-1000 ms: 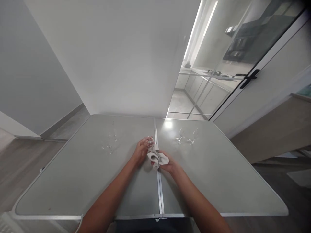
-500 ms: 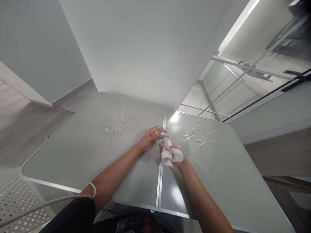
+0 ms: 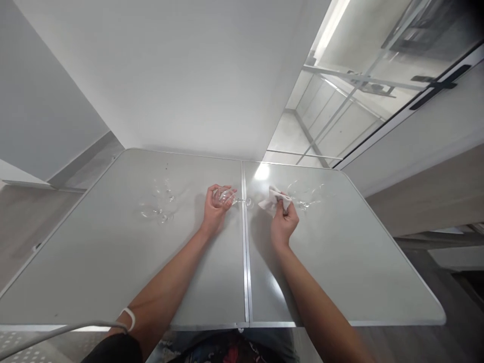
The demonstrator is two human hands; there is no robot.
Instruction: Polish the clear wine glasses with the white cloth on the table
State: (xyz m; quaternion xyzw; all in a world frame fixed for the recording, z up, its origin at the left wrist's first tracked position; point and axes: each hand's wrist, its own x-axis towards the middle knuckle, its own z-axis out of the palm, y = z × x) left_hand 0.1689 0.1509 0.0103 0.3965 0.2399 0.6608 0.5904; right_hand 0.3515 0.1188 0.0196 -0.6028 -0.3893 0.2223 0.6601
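Note:
A clear stemmed glass (image 3: 226,196) lies sideways in my left hand (image 3: 215,209), whose fingers wrap round its bowl. Its stem and foot point right, across the table's metal seam. My right hand (image 3: 284,221) pinches a crumpled white cloth (image 3: 273,198) just right of the glass's foot, apart from it. On the left half of the table stand clear glasses (image 3: 163,217), hard to make out against the surface. More clear glasses (image 3: 303,204) are on the right half, partly behind my right hand and the cloth.
The grey folding table (image 3: 113,262) has a metal rim and a centre seam (image 3: 246,272). A white wall panel (image 3: 189,75) rises at its far edge. To the right is a glass-paned partition (image 3: 340,111). A white cable (image 3: 64,335) runs to a band on my left forearm.
My right hand has drawn the cloth away from the glass, up and to the right. The glass's stem and foot now show. The view has shifted slightly.

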